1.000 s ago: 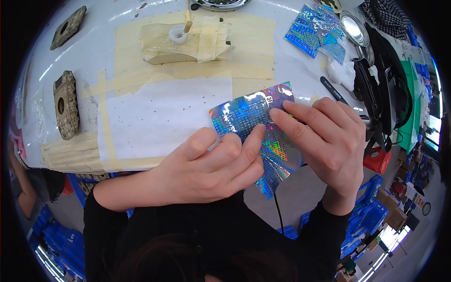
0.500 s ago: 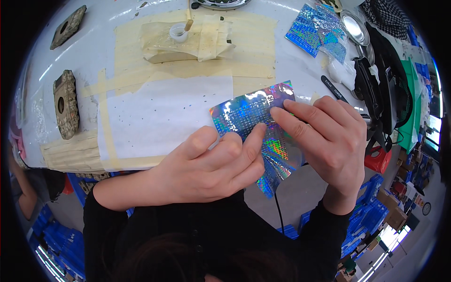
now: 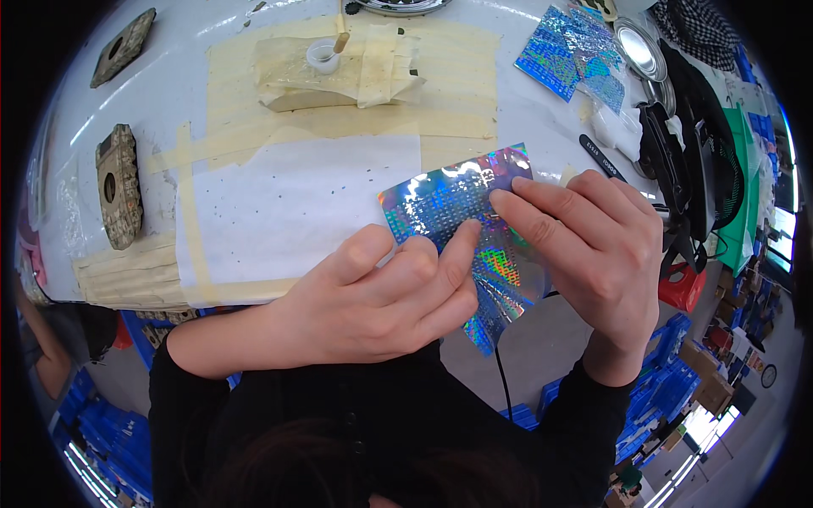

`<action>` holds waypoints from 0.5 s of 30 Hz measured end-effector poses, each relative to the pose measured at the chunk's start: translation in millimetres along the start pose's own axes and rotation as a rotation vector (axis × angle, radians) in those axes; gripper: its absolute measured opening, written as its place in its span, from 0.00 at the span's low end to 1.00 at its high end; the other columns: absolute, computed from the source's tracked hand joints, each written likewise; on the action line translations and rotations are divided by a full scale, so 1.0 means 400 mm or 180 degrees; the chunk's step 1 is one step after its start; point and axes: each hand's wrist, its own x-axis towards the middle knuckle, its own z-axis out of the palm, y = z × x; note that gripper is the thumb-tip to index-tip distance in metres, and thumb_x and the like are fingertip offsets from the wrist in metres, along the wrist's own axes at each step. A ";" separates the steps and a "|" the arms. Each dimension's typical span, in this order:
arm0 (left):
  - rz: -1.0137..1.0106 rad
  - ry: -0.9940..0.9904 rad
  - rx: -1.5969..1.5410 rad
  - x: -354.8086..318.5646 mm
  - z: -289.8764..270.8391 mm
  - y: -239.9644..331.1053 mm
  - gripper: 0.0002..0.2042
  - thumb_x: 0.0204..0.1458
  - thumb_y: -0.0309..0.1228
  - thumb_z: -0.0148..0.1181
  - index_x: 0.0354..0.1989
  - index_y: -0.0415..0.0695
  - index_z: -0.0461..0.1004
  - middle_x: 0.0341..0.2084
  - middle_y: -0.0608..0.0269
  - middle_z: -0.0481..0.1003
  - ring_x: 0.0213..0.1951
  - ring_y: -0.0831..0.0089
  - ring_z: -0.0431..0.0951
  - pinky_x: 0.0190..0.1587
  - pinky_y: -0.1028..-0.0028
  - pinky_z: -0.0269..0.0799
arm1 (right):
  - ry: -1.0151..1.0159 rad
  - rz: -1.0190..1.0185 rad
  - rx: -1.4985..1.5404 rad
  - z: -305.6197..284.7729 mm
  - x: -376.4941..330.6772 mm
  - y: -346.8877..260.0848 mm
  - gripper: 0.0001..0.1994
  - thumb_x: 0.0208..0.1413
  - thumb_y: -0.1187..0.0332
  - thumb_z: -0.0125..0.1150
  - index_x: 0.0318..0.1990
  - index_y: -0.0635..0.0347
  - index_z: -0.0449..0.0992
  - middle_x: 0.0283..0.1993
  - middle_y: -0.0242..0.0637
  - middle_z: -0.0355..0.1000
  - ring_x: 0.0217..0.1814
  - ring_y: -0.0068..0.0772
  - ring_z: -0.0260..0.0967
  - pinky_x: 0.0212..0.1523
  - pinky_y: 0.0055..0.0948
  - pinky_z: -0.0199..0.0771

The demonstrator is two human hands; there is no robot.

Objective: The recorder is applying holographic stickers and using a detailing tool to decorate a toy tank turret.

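Both hands pinch the holographic sheet [image 3: 461, 229] at its middle; left hand [image 3: 381, 292], right hand [image 3: 593, 254]; sheet's long axis slants away rightward.

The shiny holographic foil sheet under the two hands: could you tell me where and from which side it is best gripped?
Grip the shiny holographic foil sheet at its near edge, which overhangs the white table, coming from the person's side. It lies flat elsewhere, so probably only that free edge lets fingers pinch above and below. The left hand and right hand already press there.
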 end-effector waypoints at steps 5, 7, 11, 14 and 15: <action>0.0009 -0.0033 0.0016 0.000 -0.002 0.000 0.02 0.49 0.34 0.62 0.31 0.54 0.76 0.49 0.72 0.81 0.36 0.76 0.62 0.39 0.71 0.52 | 0.0133 -0.0102 0.0103 0.016 -0.020 0.023 0.16 0.41 0.69 0.64 0.42 0.53 0.82 0.39 0.28 0.78 0.31 0.25 0.70 0.26 0.27 0.66; 0.0004 -0.0026 0.0010 -0.001 -0.001 0.001 0.02 0.50 0.34 0.62 0.31 0.54 0.76 0.49 0.72 0.81 0.36 0.76 0.63 0.39 0.71 0.52 | 0.0157 -0.0109 0.0106 0.017 -0.020 0.022 0.16 0.41 0.69 0.64 0.42 0.52 0.83 0.39 0.28 0.78 0.31 0.25 0.69 0.26 0.27 0.65; -0.0027 0.0010 0.0013 -0.001 0.003 0.003 0.02 0.50 0.34 0.62 0.30 0.55 0.75 0.49 0.72 0.81 0.36 0.76 0.63 0.39 0.71 0.53 | 0.0130 -0.0167 -0.0007 0.014 -0.021 0.017 0.16 0.41 0.70 0.64 0.42 0.52 0.83 0.39 0.29 0.78 0.31 0.25 0.69 0.26 0.26 0.65; -0.0037 0.0000 -0.0005 0.000 0.002 0.004 0.03 0.49 0.35 0.63 0.30 0.55 0.75 0.49 0.72 0.81 0.36 0.76 0.63 0.39 0.71 0.53 | 0.0114 -0.0198 -0.0071 0.013 -0.021 0.016 0.16 0.41 0.71 0.64 0.42 0.52 0.82 0.39 0.30 0.78 0.31 0.25 0.69 0.26 0.26 0.64; -0.0042 -0.0009 0.0002 -0.001 0.002 0.004 0.03 0.49 0.35 0.63 0.30 0.55 0.75 0.49 0.72 0.81 0.36 0.76 0.63 0.39 0.71 0.53 | 0.0116 -0.0211 -0.0081 0.015 -0.020 0.016 0.16 0.41 0.71 0.64 0.42 0.52 0.82 0.39 0.30 0.78 0.31 0.25 0.69 0.26 0.26 0.64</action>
